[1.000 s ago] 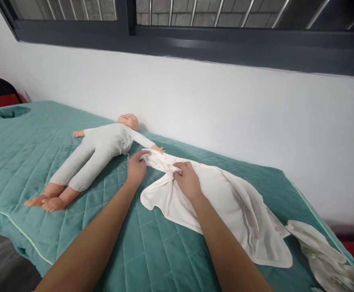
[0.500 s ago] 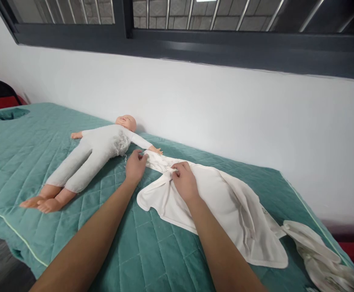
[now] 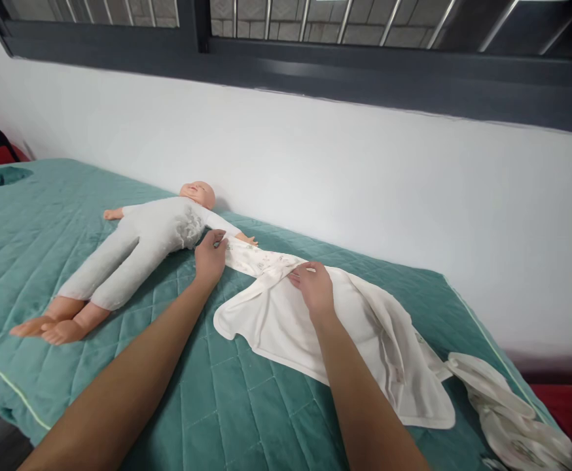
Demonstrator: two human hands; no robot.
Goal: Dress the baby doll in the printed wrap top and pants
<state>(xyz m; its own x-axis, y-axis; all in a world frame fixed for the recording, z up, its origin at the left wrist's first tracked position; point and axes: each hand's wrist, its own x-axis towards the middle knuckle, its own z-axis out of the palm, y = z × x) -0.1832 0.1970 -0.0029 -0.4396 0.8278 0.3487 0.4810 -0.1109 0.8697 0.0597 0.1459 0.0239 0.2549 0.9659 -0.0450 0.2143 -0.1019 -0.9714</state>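
Observation:
A white baby top (image 3: pixel 286 320) with a small print on its sleeve lies spread on the green quilted cover. My left hand (image 3: pixel 211 256) is closed, pinching the sleeve's far end near the doll's outstretched hand. Over the top's shoulder part, my right hand (image 3: pixel 314 286) rests with fingers loosely extended on the cloth, no longer in a tight pinch. To the left a baby doll (image 3: pixel 143 242) in a white cloth body lies on its back, arms out, its midsection frayed. Part of the top is hidden under my right hand and forearm.
Another crumpled white cloth piece (image 3: pixel 512 412) lies at the right end of the green cover (image 3: pixel 247 418). Behind the bed stands a white wall (image 3: pixel 364 176) below a dark window frame (image 3: pixel 355 75). A hole (image 3: pixel 1 176) shows in the cover at far left.
My left hand has drawn the sleeve end slightly left, and the sleeve lies straighter. My right hand has moved right and loosened its pinch. The view has shifted a little.

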